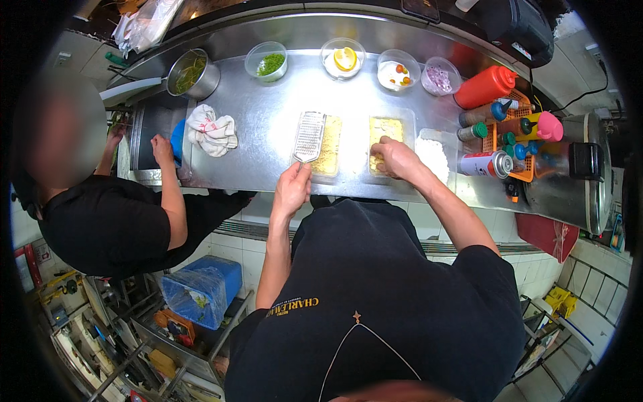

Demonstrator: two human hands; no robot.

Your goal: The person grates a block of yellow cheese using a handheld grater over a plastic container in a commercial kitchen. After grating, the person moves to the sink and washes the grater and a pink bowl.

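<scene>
My left hand (293, 190) grips the handle end of a flat metal grater (309, 136). The grater lies over the left part of a clear plastic container of yellow grated food (331, 145). To the right, my right hand (394, 158) reaches down into a second clear container of yellow food (386, 125), its fingers bent at the contents. What those fingers hold, if anything, cannot be told. Just beyond my right wrist is a clear container of white food (433, 156).
Bowls of chopped greens (271, 64), lemon (345, 59), cherry tomatoes (400, 70) and chopped onion (439, 79) line the back. Sauce bottles (485, 88) crowd the right. A cloth (212, 131) and a saucepan (193, 75) are left, near a co-worker (115, 216) at the sink (150, 135).
</scene>
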